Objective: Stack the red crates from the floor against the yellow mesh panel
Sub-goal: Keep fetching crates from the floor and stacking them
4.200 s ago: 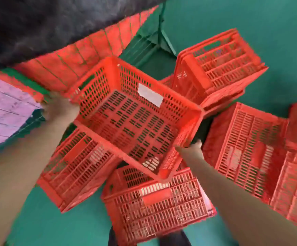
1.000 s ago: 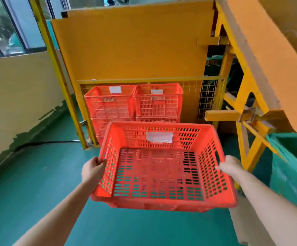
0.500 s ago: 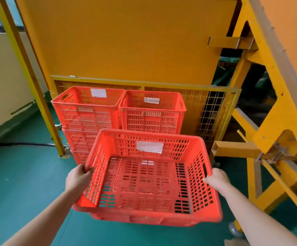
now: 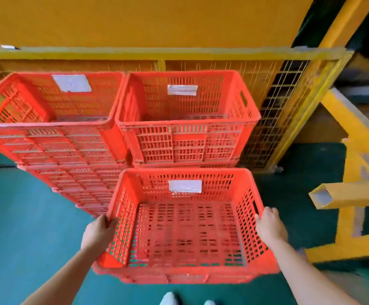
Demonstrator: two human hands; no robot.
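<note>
I hold an empty red crate (image 4: 185,234) level in front of me, open side up, a white label on its far wall. My left hand (image 4: 98,233) grips its left rim and my right hand (image 4: 269,226) grips its right rim. Just beyond it two stacks of red crates stand side by side against the yellow mesh panel (image 4: 273,102). The left stack (image 4: 53,137) is taller than the right stack (image 4: 185,128). My crate hangs directly in front of the right stack, below that stack's top rim.
A solid yellow board (image 4: 146,20) rises above the mesh. A yellow steel frame (image 4: 355,194) with a protruding square tube stands close on the right. Green floor (image 4: 25,227) lies to the left and below. My shoe tips (image 4: 170,299) show at the bottom edge.
I have walked closer to the two stacks with the crate held in both hands. The stacks now fill the upper view and the crate nearly touches the right one.
</note>
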